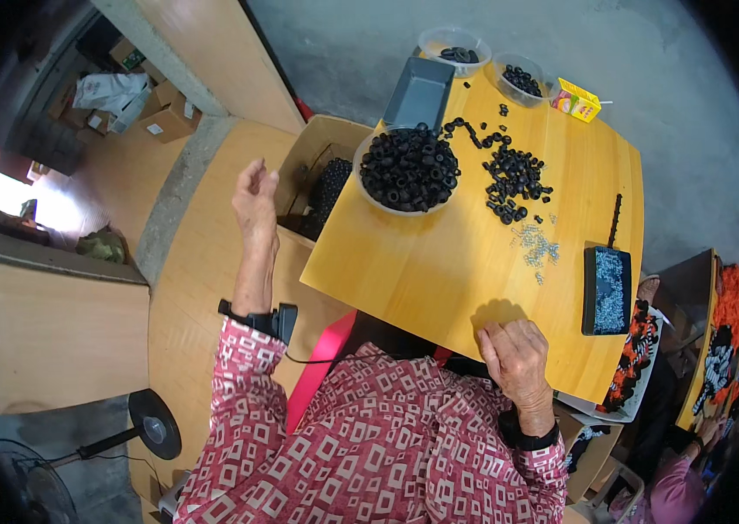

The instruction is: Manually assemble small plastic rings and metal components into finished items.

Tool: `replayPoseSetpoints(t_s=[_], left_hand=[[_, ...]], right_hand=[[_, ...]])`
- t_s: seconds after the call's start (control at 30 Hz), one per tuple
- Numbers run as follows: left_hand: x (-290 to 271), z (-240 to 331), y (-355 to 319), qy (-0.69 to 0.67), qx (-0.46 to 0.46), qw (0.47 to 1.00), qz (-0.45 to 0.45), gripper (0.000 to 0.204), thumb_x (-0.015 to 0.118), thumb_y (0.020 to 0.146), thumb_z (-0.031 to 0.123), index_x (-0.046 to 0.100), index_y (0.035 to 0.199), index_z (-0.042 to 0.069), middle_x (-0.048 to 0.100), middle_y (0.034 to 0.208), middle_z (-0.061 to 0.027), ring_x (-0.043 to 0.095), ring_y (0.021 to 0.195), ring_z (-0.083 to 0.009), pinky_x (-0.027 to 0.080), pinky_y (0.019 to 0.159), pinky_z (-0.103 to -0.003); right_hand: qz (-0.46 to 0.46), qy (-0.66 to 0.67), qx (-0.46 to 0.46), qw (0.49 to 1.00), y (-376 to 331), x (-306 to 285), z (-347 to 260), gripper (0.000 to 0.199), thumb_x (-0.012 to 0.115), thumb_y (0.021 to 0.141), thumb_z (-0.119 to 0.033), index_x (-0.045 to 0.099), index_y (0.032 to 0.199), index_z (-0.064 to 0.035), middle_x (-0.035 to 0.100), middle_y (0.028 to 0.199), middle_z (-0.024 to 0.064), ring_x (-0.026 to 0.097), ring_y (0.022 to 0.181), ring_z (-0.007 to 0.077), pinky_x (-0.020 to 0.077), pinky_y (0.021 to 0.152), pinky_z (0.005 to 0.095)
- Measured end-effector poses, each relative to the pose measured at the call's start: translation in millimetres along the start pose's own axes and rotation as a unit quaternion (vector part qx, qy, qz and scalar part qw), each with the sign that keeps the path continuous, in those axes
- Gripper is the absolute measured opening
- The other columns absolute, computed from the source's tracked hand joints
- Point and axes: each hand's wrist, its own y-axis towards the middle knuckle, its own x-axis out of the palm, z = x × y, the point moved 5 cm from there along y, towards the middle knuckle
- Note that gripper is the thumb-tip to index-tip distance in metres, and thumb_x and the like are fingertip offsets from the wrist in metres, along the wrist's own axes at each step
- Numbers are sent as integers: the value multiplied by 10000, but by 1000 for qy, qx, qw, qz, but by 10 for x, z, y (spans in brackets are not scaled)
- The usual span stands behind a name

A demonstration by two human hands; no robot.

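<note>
My left hand (256, 199) is raised beside the table's left side, close to an open cardboard box (300, 157) with dark beaded stuff in it. Its fingers point away from me, apart, and I see nothing in them. At the table's near edge, my right hand (516, 356) is closed with its fingers curled under, so what they hold, if anything, is hidden. A round clear tub (408, 170) heaped with black ring-like parts stands at the table's left edge. Loose black parts (516, 175) and small clear pieces (537, 244) lie scattered in the middle.
On the yellow table (404, 262), a black tray of small clear pieces (607, 293) stands at right. A grey tray (419, 94), two plastic bowls (522, 80) and a yellow carton (576, 100) sit at the far end. A fan (153, 425) stands lower left; another person (671, 489) is at lower right.
</note>
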Motion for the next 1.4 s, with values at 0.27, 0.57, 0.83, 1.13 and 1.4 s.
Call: replayPoseSetpoints(t_s=[0.27,0.57,0.83,1.13,1.4], left_hand=[[19,540,-778,-177,-104,952,-228,250,646,956,138,644,1163,-2,688,1104,-87,652,1023,-166,511,942,-326],[652,970,-1847,-158,-159,825,-519,188,588,980,59,648,1145,-7,688,1048,-39,626,1012,-110,485,928,-253],[1098,970,-2374,-179,-186,759,-598,183,605,976,75,659,1119,-25,688,1038,-43,630,1007,-103,494,922,-246],[1413,931,-2556,-141,-81,788,-594,167,606,970,89,676,1083,-12,710,997,-57,646,906,-90,519,813,-245],[1430,925,-2525,-46,76,829,-552,142,641,922,60,692,1050,27,687,913,-100,670,810,-195,521,715,-300]], right_hand=[[7,10,58,998,-245,-85,179,126,749,779,-13,658,864,8,604,749,128,589,669,307,478,609,392],[104,-3,143,984,-259,-43,401,188,714,785,23,674,968,22,607,874,151,588,764,318,496,669,390],[47,7,130,990,-275,-45,368,207,699,797,-6,671,1000,24,591,960,149,575,815,317,499,733,398],[10,-23,158,987,-238,-17,377,346,682,847,-87,647,1181,-2,567,1216,170,549,1107,360,448,928,441],[-76,-53,156,983,-256,105,415,510,642,912,-266,547,1360,-41,467,1430,199,395,1356,396,329,1076,512]])
